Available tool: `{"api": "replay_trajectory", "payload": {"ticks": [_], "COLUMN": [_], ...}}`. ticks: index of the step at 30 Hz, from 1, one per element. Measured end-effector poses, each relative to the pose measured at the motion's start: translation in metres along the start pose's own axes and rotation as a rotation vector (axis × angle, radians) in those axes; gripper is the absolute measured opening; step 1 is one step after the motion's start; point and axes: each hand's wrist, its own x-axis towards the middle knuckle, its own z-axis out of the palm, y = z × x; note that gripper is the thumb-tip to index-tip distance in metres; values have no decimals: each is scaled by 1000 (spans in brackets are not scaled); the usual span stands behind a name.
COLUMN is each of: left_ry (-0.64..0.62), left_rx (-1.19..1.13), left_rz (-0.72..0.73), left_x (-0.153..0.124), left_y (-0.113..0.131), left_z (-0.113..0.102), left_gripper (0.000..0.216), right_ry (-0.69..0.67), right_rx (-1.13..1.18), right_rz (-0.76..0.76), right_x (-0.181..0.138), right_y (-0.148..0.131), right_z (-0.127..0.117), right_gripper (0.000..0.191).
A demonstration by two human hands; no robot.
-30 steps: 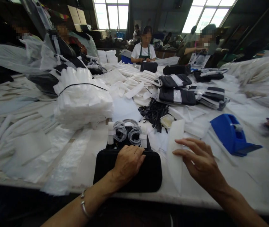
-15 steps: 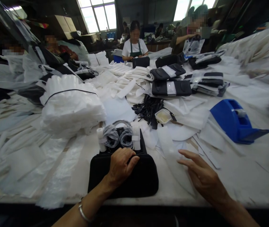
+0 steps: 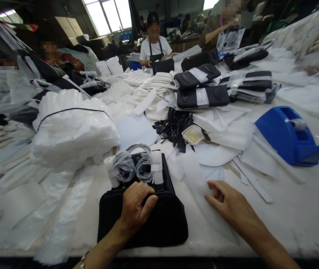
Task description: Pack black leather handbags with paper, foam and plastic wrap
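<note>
A black handbag [image 3: 165, 224] lies at the table's front edge, its flat panel towards me. My left hand [image 3: 138, 203] grips the panel's upper edge, fingers curled over it and thumb on the near side. Just behind that edge sit the bag's handles [image 3: 124, 166], wrapped in clear plastic, with white foam pieces [image 3: 157, 168] at their sides. To the right, my right hand [image 3: 225, 201] hovers over or rests on a thin white foam sheet [image 3: 194, 186]; which of these I cannot tell. Its thumb and forefinger are apart, the other fingers bent, and nothing shows between them.
A blue tape dispenser [image 3: 285, 134] stands at the right. Black straps [image 3: 173, 125] and a small white dish [image 3: 192, 135] lie ahead. Wrapped black bags [image 3: 183, 98] are stacked beyond. At left sits a banded white foam bundle [image 3: 75, 130]. Co-workers [image 3: 156, 46] are across the table.
My right hand has bent its fingers more and moved slightly left. My left hand keeps its grip on the bag. The whole view has shifted a little.
</note>
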Motion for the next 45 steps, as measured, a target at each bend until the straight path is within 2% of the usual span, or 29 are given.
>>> {"api": "replay_trajectory", "payload": {"ticks": [2,4,7,10,14,17,20,25,27,28,30,33,36,38,42,45], "left_ry": [0,3,18,16,2,2,5,0,-28,-43,-78,-110,-109,-103,-80,-64], "left_rx": [-7,-14,-23,-31,-50,-69,-75,-88,-90,-88,-83,-73,-66,-64,-20,12], "left_rz": [0,6,26,29,17,27,30,7,-24,-34,-23,28,25,22,42,67], "left_x": [1,2,1,0,-1,-1,-2,-3,-1,0,1,1,0,-1,-1,0], "left_y": [0,-1,0,-1,-2,-1,-1,-4,-5,-5,-6,-6,-6,-6,-11,-13], "left_z": [1,1,0,-1,-1,-2,-2,1,4,6,10,13,14,16,20,24], "left_gripper": [27,26,27,27,27,27,27,25,23,22,18,18,17,17,19,20], "right_ry": [2,-64,-229,-330,-375,-433,-585,-967,-1043,-1026,-902,-714,-696,-637,-412,-335], "right_rx": [7,90,418,658,532,461,474,389,401,404,404,521,698,662,484,452], "right_rz": [4,61,137,121,67,120,154,50,66,90,134,191,227,204,101,55], "right_x": [-1,-1,1,11,32,48,56,58,56,55,49,35,27,28,40,44], "right_y": [-10,-23,-38,-45,-57,-73,-84,-83,-82,-82,-82,-76,-66,-63,-69,-74], "right_z": [0,0,-3,-2,19,39,49,40,40,42,46,50,52,58,76,78], "right_gripper": [12,6,13,22,15,15,14,10,8,6,5,18,26,23,15,9]}}
